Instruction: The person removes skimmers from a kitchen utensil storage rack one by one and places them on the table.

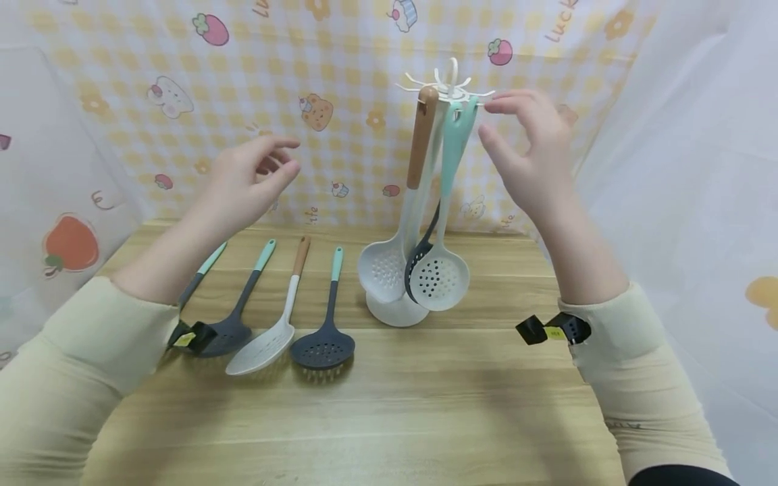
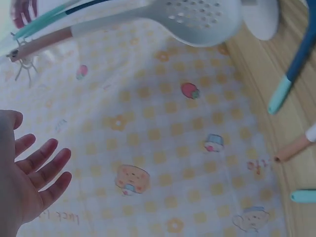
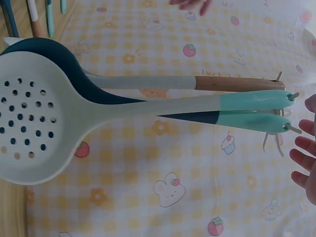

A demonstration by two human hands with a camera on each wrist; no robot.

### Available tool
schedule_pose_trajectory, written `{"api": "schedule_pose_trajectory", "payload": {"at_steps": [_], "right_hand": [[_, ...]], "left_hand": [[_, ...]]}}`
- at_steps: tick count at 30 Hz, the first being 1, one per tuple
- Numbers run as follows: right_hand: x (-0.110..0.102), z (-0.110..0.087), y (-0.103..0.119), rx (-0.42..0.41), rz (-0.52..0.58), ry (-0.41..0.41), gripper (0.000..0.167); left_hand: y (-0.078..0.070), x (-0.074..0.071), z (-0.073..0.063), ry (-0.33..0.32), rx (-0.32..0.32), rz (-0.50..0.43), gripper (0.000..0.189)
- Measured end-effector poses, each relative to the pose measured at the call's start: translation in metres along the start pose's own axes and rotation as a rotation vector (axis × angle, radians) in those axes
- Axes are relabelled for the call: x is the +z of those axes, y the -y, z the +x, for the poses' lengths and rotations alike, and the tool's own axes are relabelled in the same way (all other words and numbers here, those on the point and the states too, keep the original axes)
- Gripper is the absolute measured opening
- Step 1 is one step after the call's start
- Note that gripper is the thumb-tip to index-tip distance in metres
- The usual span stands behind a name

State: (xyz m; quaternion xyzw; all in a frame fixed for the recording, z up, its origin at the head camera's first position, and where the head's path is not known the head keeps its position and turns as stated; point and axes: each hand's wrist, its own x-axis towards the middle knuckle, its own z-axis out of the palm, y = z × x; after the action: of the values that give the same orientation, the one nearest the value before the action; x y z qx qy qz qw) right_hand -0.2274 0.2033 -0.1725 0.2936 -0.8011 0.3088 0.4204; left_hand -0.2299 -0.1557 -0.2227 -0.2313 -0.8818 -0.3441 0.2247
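Observation:
A white utensil rack (image 1: 398, 314) with radiating hooks at its top stands on the table. From it hang a white skimmer with a mint handle (image 3: 34, 118), a dark skimmer with a mint handle (image 3: 190, 116) behind it, and a white perforated spoon with a brown handle (image 1: 383, 271). My right hand (image 1: 535, 152) is beside the hooks at the mint handle tops, thumb and fingers spread apart with nothing between them. Left of the rack, my left hand (image 1: 243, 177) hovers above the table's back edge, fingers loosely bent and holding nothing.
Several utensils lie in a row on the wooden table (image 1: 389, 412), left of the rack: a dark skimmer (image 1: 324, 347), a white slotted spoon (image 1: 264, 349), a dark turner-like utensil (image 1: 227, 333) and another mint handle (image 1: 213, 257) partly behind my left arm. A checked cloth (image 1: 340, 61) hangs behind.

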Motion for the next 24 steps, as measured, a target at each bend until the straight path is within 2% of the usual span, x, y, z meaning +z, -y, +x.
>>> {"api": "schedule_pose_trajectory", "payload": {"at_steps": [3,8,16,19,22,24], "right_hand": [[0.002,-0.011,-0.004,0.052,0.027,-0.022,0.035],[0.011,-0.027,-0.007,0.153,0.080,-0.020,0.038],[0.029,-0.046,-0.008,0.262,0.172,-0.018,0.036],[0.030,-0.050,0.004,0.334,0.192,-0.011,0.032],[0.033,-0.054,-0.001,0.402,0.207,0.011,0.032],[0.038,-0.057,-0.012,0.429,0.258,0.023,0.033]], "left_hand": [[-0.015,0.001,0.011,-0.011,0.013,-0.069,0.046],[-0.031,0.004,0.030,-0.020,0.044,-0.107,0.045],[-0.045,0.008,0.057,0.030,0.083,-0.197,0.048],[-0.050,0.010,0.066,0.062,0.079,-0.253,0.049],[-0.055,0.013,0.074,0.072,0.086,-0.305,0.049],[-0.059,0.017,0.079,0.068,0.106,-0.319,0.049]]}}
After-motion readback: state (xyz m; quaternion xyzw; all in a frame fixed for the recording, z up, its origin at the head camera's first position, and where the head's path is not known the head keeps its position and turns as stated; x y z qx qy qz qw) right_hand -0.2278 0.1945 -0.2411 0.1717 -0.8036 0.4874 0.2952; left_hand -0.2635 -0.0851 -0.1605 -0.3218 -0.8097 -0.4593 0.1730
